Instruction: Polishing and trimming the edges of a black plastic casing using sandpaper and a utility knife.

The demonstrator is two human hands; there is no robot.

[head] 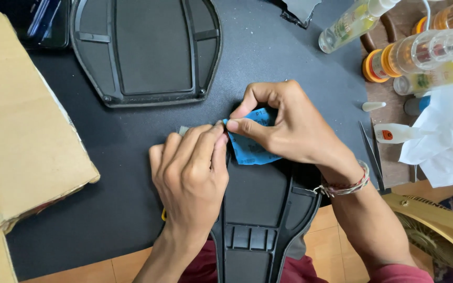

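Nearest the camera, a black plastic panel [255, 209] runs from the person's lap up onto the dark table [121, 173], its far end hidden under both hands. The left hand [190, 173] lies on the panel's upper left edge, fingers curled together and pressing down on a small grey piece [183, 129] that peeks out just past the fingertips; whether it is pinched or only pressed cannot be told. The right hand [289, 128], a braided band at its wrist, pinches a folded scrap of blue sandpaper [250, 147] between thumb and forefinger, the paper hanging below and behind the thumb, its pinched corner touching the left fingertips. Beyond the hands lies a second black panel [145, 50]. A cardboard box [17, 120] sits at the left, clear bottles [420, 52] and white tissue [446, 136] at the far right.
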